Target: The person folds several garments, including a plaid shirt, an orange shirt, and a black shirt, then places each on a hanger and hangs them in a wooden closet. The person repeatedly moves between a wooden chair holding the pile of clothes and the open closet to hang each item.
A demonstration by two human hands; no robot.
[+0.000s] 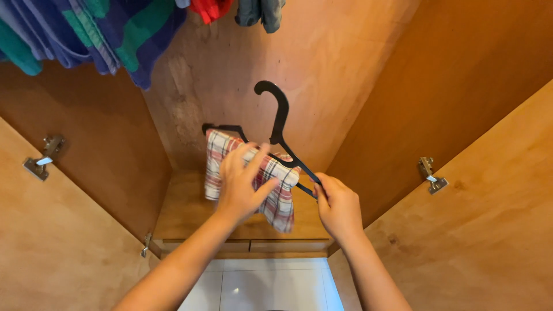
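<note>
- Inside an open wooden wardrobe [403, 75], a person's two bare hands work a black plastic hanger [280, 124] held up in front of the back panel.
- The right hand [339, 207] is closed in a pinch on the hanger's right-hand end, fingers wrapped round the thin black arm just where it slopes down toward the wrist.
- The left hand [245, 184] lies spread over a plaid cloth [276, 198] — red, white and grey checks — with the fingers flat on the fabric rather than clenched, pressing it against the hanger's bar.
- The cloth is draped over the hanger between the two hands; one fold hangs down just beyond the left hand's fingertips, the other drops below the palm, toward the wardrobe's bottom shelf [184, 213].
- The hanger's hook curves upward above both hands, free of any rail, and the hanger itself sits tilted, its far end higher and off to the left of the left hand.
- Well above the left hand, blue-and-green striped garments [103, 34] hang at the top of the wardrobe; a red garment [210, 8] and a grey one [259, 11] hang above the hook.
- Metal hinges [432, 175] show on the open doors — one well out beyond each hand.
- Below the forearms, white floor tiles [265, 285] are visible.
</note>
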